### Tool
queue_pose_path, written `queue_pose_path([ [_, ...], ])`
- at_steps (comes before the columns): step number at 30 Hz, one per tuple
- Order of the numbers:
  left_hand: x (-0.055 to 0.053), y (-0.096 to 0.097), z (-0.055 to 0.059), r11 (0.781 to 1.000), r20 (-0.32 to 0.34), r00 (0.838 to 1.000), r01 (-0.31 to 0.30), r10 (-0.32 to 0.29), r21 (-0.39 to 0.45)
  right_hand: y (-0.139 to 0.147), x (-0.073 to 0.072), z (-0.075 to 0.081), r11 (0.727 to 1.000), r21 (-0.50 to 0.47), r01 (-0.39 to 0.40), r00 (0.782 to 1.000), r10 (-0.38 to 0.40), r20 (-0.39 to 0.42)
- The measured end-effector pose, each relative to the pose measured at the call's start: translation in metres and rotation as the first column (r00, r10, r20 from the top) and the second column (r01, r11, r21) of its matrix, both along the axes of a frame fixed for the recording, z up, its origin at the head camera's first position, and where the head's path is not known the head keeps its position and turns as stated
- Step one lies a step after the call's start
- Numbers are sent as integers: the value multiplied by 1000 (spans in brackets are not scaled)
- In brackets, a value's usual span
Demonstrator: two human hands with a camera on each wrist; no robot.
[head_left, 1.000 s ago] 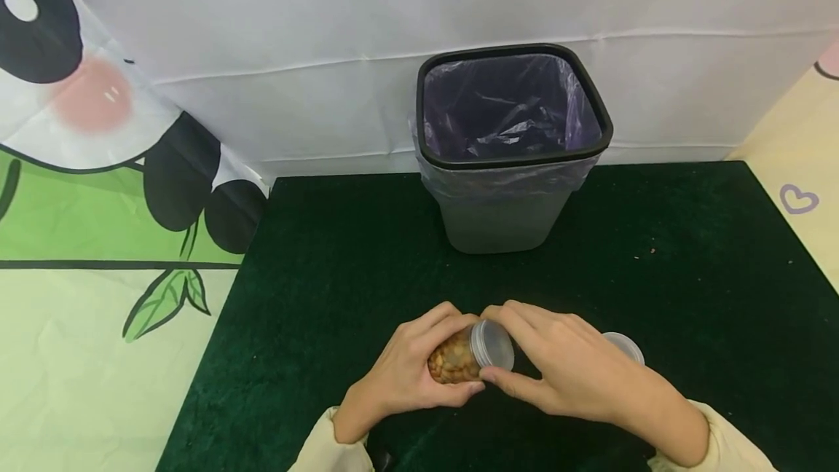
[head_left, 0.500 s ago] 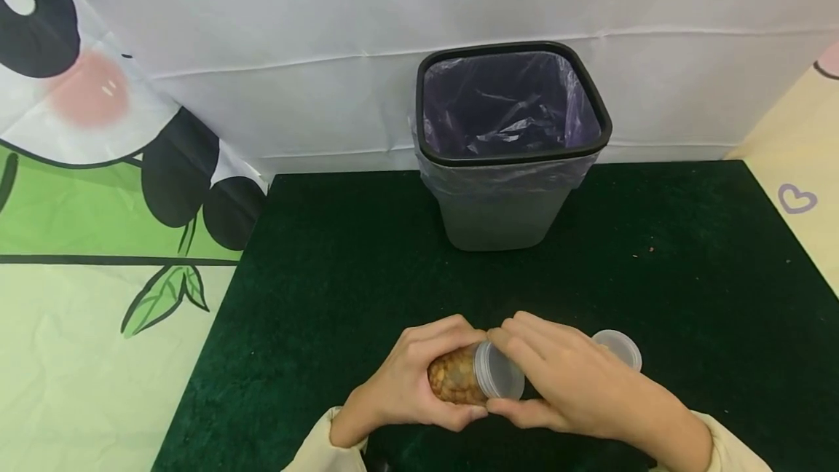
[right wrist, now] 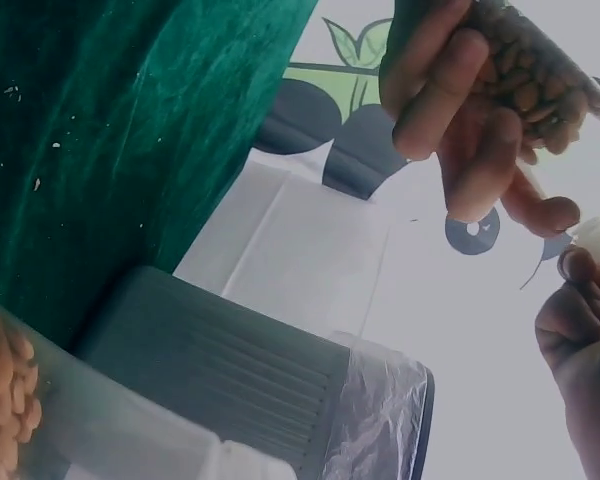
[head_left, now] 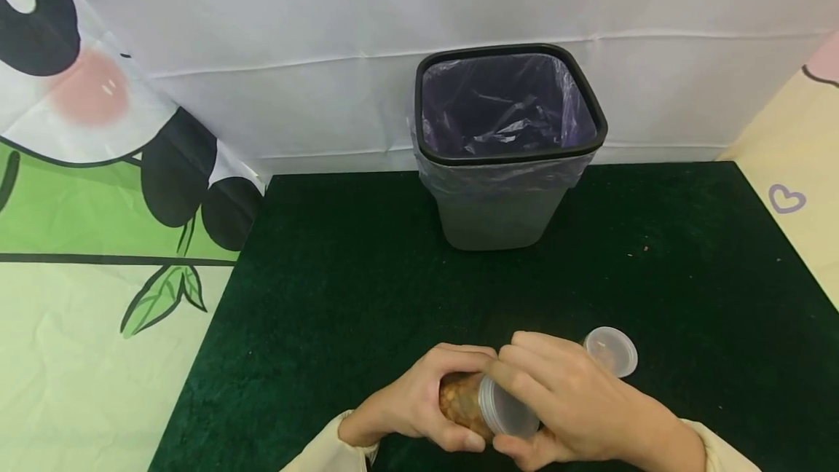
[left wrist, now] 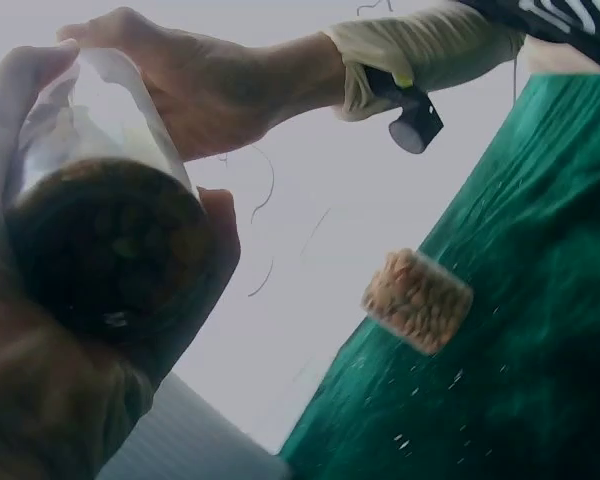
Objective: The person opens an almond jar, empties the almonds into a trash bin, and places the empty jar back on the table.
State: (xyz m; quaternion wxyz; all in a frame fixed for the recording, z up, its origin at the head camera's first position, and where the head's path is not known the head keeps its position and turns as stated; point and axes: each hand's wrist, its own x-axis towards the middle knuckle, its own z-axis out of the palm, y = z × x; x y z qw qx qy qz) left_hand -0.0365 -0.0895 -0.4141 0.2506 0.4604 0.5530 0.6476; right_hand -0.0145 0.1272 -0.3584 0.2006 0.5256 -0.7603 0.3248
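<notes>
A clear jar of brown nuts [head_left: 460, 403] lies tilted between both hands low in the head view, its translucent screw lid [head_left: 507, 410] pointing right. My left hand [head_left: 419, 399] is wrapped round the jar's body. At the lid end, my right hand [head_left: 570, 399] grips the lid by its rim, fingers above and thumb below. Seen from its base in the left wrist view, the jar [left wrist: 110, 240] is dark with its contents. A second lidded jar of nuts [head_left: 611, 352] stands on the cloth behind the right hand, partly hidden by it in the head view.
A grey bin [head_left: 491, 217] with a black rim and a purple-tinted liner stands at the back against the white wall sheet. Dark green cloth [head_left: 328, 275] covers the table. Small crumbs [head_left: 645, 248] lie on its right part. Printed sheets hang at both sides.
Both hands have come nearer to the body with the jar, and its lid faces the head camera more. More of the second jar's lid shows. The lid stays on the held jar.
</notes>
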Motion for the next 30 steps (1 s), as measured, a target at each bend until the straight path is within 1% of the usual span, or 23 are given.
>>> queue_pose_path([
  [2, 1, 1, -3, 999, 47, 998, 39, -39, 5, -1, 0, 0, 1000, -13, -22, 1000, 22, -4],
  [4, 3, 3, -5, 997, 100, 992, 83, -83, 10, -2, 0, -1, 998, -25, -56, 998, 56, -25],
  [6, 4, 4, -8, 992, 159, 980, 124, -124, 10, -2, 1, -2, 996, -33, -77, 996, 76, -45],
  [7, 4, 5, -10, 990, 173, 975, 143, -142, 6, -2, 0, -2, 995, -38, -91, 994, 88, -58],
  [9, 4, 5, -12, 982, 227, 956, 189, -184, 1, -3, 0, -4, 992, -45, -115, 990, 111, -82],
  [10, 3, 6, -12, 979, 246, 949, 206, -199, -4, -3, 0, -4, 991, -50, -124, 989, 119, -90],
  [12, 1, 7, -11, 977, 251, 947, 211, -200, -17, -3, -2, -5, 992, -59, -111, 989, 105, -101],
  [14, -4, 7, -8, 982, 220, 960, 186, -176, -29, -3, -5, -6, 996, -66, -55, 989, 45, -141],
  [15, -6, 8, -6, 987, 174, 974, 154, -145, -41, -3, -7, -7, 998, -69, -12, 987, 1, -162],
  [16, -9, 8, -3, 992, 116, 988, 110, -103, -54, -4, -9, -7, 996, -76, 38, 982, -52, -183],
  [17, -12, 8, 0, 996, 39, 998, 57, -55, -71, -4, -10, -7, 992, -82, 98, 973, -113, -201],
  [18, -15, 8, 3, 996, -42, 999, 2, -5, -85, -4, -11, -8, 984, -89, 154, 963, -169, -210],
  [19, -17, 8, 5, 993, -135, 990, -63, 49, -101, -5, -12, -8, 974, -92, 207, 953, -222, -208],
  [20, -19, 7, 8, 984, -219, 970, -134, 107, -115, -5, -12, -8, 961, -91, 260, 943, -273, -191],
  [21, -20, 6, 11, 971, -299, 941, -202, 158, -125, -5, -11, -9, 947, -81, 311, 933, -321, -161],
  [22, -21, 5, 13, 953, -376, 904, -271, 205, -132, -5, -10, -9, 930, -65, 363, 922, -368, -122],
  [23, -21, 4, 15, 931, -449, 859, -340, 248, -135, -5, -9, -10, 911, -45, 410, 908, -412, -80],
  [24, -22, 3, 17, 905, -505, 814, -402, 285, -138, -6, -8, -10, 891, -16, 454, 890, -454, -39],
  [26, -22, 1, 20, 847, -607, 719, -514, 339, -135, -7, -7, -11, 848, 37, 528, 848, -529, 23],
  [27, -22, 1, 22, 818, -658, 664, -562, 355, -126, -8, -8, -11, 827, 58, 559, 826, -561, 47],
  [28, -22, 1, 23, 789, -697, 617, -603, 367, -119, -9, -8, -11, 809, 71, 584, 806, -588, 67],
  [29, -21, 1, 24, 761, -730, 572, -639, 373, -112, -10, -9, -11, 792, 77, 605, 788, -610, 85],
  [30, -21, 1, 25, 735, -759, 532, -669, 375, -106, -12, -10, -11, 778, 80, 623, 771, -628, 105],
])
